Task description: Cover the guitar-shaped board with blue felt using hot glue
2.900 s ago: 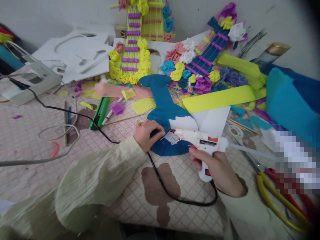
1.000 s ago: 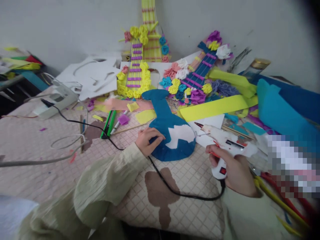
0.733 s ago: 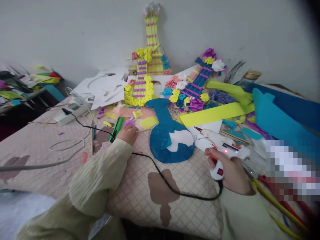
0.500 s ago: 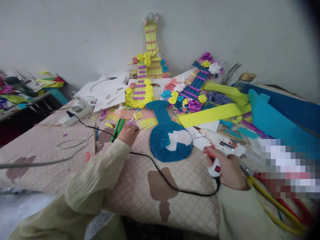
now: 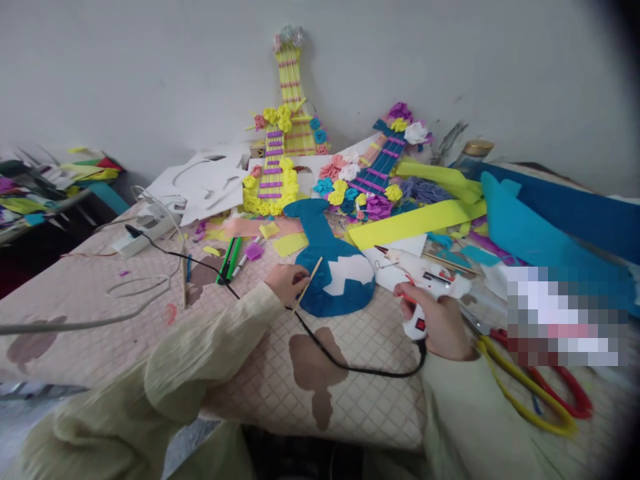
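Note:
A thin wooden stick [image 5: 315, 269] is pinched in my left hand [image 5: 285, 283], slanting over the lower left of a blue guitar-shaped cutout [image 5: 320, 230]. The cutout lies flat, with a ragged white patch [image 5: 347, 273] on its round body. My right hand [image 5: 444, 327] is wrapped round the handle of a white hot glue gun [image 5: 411, 265], index finger at the orange trigger. Its nozzle points left, just right of the cutout. The gun's black cord [image 5: 365, 371] runs across the table below the cutout and passes by my left hand.
Decorated paper guitars [image 5: 273, 167] lean at the wall. A green box cutter [image 5: 230, 260] lies left, with a power strip [image 5: 145, 233] beyond it. Yellow paper strips [image 5: 415, 223] lie behind the glue gun. Scissors with red and yellow handles [image 5: 530, 393] lie beside my right arm.
My left hand has moved right and nearer with the stick, from beside the box cutter to the cutout's left edge. My right hand still grips the glue gun. The whole view has shifted slightly.

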Demonstrator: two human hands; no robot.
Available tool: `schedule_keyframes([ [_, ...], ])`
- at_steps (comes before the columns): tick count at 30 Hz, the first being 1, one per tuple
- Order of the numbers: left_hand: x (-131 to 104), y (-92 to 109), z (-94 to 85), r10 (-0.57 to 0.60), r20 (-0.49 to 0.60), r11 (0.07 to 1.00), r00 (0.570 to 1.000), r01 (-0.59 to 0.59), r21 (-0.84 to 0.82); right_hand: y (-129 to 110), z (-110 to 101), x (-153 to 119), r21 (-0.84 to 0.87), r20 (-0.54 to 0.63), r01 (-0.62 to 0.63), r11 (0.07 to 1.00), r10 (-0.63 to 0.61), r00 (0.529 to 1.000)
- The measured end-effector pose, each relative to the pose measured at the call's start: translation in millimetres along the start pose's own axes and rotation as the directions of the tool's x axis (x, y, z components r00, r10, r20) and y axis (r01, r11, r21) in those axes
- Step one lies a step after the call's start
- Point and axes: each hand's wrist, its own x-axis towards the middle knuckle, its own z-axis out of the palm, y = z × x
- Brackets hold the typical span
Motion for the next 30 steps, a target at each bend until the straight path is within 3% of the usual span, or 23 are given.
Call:
schedule_keyframes([
  [5, -5.7, -7.1, -1.6, 0.190, 0.009, 0.982, 0.982, -0.190, 0.016, -3.0, -0.1, -2.1, -0.031, 0.019, 0.013, 0.999, -0.012, 1.000],
  [8, -5.7, -15.6, 5.4, 0.387, -0.036, 0.922, 0.922, -0.385, 0.049, -3.8, -0.1, -3.5, -0.034, 0.021, 0.022, 0.999, -0.021, 1.000],
  [10, -4.8, -20.3, 10.7, 0.444, -0.056, 0.895, 0.894, -0.440, 0.067, -4.1, 0.5, -4.1, -0.022, 0.017, 0.023, 1.000, -0.023, 1.000],
  [25, 5.2, -24.8, 20.8, 0.451, -0.109, 0.892, 0.886, -0.450, 0.035, -2.1, -0.7, -3.6, -0.021, 0.038, 0.030, 0.999, -0.029, 0.999],
  [30, 5.0, -18.2, 23.5, 0.435, -0.071, 0.900, 0.898, -0.433, 0.045, -2.5, -1.4, -3.1, -0.041, 0.052, 0.036, 0.998, -0.034, 0.998],
])
